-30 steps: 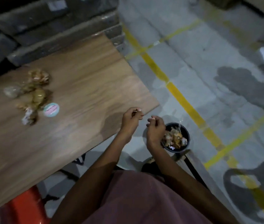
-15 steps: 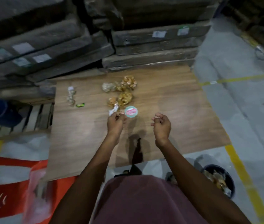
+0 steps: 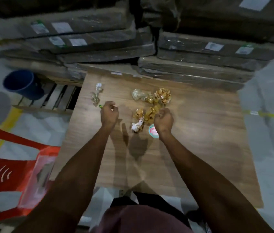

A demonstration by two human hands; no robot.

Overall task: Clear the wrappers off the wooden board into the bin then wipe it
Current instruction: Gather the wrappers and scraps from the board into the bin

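Note:
The wooden board [image 3: 191, 140] lies in front of me with wrappers on its far half. A golden wrapper cluster [image 3: 162, 96] and a clear wrapper [image 3: 138, 94] sit furthest back. Nearer lie a golden wrapper [image 3: 149, 113], a white wrapper [image 3: 137, 126] and a round label [image 3: 152, 132]. At the left are pale wrappers [image 3: 97, 94] and a small green wrapper [image 3: 100, 106]. My left hand [image 3: 109, 114] is curled right beside the green wrapper; its grip is hidden. My right hand [image 3: 164, 121] pinches the edge of the near golden wrapper. The bin is out of sight.
Stacked plastic-wrapped boards [image 3: 99, 41] rise just behind the board. A blue bucket [image 3: 21, 84] stands on pallet slats [image 3: 57, 98] at the left. A red plastic chair [image 3: 7, 174] is at my near left. Grey floor with a yellow line [image 3: 270, 116] lies to the right.
My view swung from the bin back to the board. Both hands reached forward, the left going left to the green wrapper and the right onto the golden wrappers.

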